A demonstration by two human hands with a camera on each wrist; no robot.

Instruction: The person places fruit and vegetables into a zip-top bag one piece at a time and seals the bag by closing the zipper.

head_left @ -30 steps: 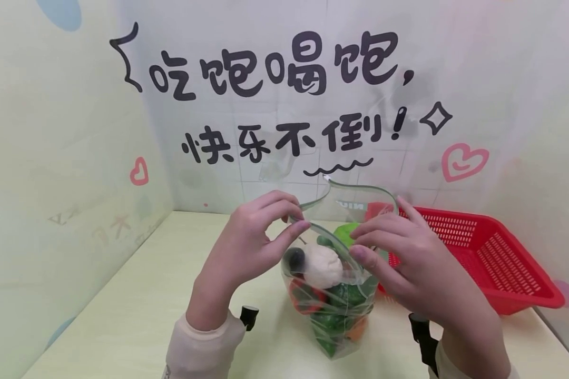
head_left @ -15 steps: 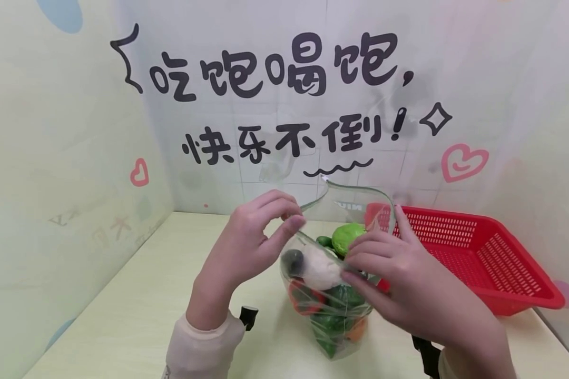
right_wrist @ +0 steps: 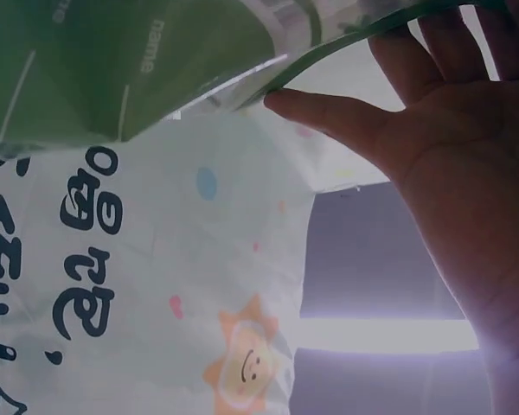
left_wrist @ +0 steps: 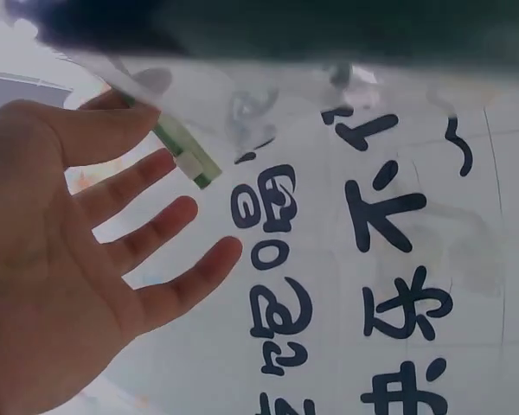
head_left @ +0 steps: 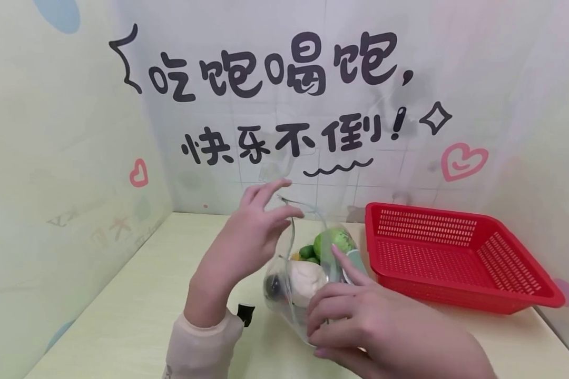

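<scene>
A clear zip bag (head_left: 291, 316) with a green zip strip stands on the table, its mouth spread. Inside sit a white cauliflower (head_left: 305, 281), a dark round item (head_left: 272, 287), a light green cabbage-like ball (head_left: 334, 241) and smaller green pieces (head_left: 307, 251). At the bag's left end, my left hand (head_left: 246, 231) pinches the zip strip (left_wrist: 183, 149) between thumb and index finger, the other fingers spread. Nearer and to the right, my right hand (head_left: 374, 316) holds the bag's rim, with its index finger reaching along the far side. The bag's lower part hides behind the right hand.
A red perforated basket (head_left: 455, 295) stands on the table (head_left: 137, 310) to the right of the bag. Behind rises a pale wall (head_left: 246, 116) with black lettering, and side walls flank the table.
My right hand has come left and toward me with the rim, turning the bag away from the basket. The zip's far corner has shifted left and down toward my left hand.
</scene>
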